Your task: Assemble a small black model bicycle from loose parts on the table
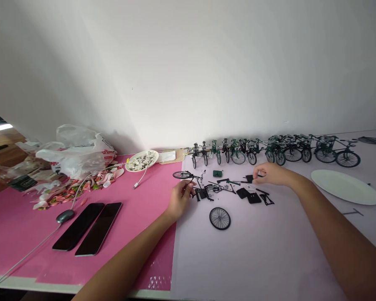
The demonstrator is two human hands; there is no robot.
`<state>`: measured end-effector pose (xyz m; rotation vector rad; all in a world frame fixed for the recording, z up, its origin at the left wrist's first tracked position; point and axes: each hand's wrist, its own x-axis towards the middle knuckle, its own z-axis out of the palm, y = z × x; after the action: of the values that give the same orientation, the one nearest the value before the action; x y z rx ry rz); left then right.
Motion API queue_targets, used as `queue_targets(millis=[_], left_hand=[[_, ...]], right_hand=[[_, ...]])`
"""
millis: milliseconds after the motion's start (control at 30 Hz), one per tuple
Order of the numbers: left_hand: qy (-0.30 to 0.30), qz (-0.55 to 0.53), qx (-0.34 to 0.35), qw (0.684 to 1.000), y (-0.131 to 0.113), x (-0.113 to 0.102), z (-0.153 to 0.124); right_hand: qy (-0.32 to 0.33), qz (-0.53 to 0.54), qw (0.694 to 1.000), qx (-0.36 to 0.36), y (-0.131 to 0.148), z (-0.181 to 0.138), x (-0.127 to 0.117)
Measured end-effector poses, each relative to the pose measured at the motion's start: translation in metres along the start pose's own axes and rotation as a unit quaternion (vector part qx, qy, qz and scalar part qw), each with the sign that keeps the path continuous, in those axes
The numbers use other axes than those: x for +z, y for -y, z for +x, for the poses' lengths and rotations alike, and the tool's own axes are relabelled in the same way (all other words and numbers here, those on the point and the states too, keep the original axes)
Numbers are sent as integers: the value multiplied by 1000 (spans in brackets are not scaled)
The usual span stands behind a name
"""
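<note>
My left hand [181,200] is closed in a pinch at the left of a spread of model bicycle parts, with a thin black piece [192,181] at its fingertips. Just above it lies a front assembly with a wheel [181,174] and handlebar. My right hand [267,174] pinches at a small black part [248,179] on the right of the spread. Between the hands lie a black bicycle frame [214,189] and a small green box [217,173]. Flat black pieces [254,198] rest below my right hand. A loose spoked wheel [219,218] lies nearer me.
Several assembled model bicycles [238,152] stand along the wall. A white oval plate [345,187] is at right. On the pink surface at left lie two phones [98,229], a cable with a dark round piece [65,216], petals, a plastic bag [78,154] and a plate of small pieces [127,166].
</note>
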<state>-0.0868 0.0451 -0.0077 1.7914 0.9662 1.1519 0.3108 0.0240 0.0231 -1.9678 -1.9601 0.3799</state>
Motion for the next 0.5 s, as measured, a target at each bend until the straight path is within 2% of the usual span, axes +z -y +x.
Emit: queue_targets(millis=[67, 167, 300, 400, 500], left_hand=[[3, 1, 1, 1000, 1, 0, 0], [9, 3, 2, 1000, 2, 0, 0], [9, 8, 4, 1000, 2, 1, 0], [9, 10, 4, 1000, 2, 2, 0], [9, 12, 2, 1000, 3, 2, 0]], right_hand=[[70, 5, 997, 8, -7, -3, -7], [114, 26, 993, 12, -16, -8, -13], [179, 67, 981, -9, -16, -10, -8], [199, 48, 979, 10, -8, -7, -3], [170, 38, 985, 2, 2, -5, 0]])
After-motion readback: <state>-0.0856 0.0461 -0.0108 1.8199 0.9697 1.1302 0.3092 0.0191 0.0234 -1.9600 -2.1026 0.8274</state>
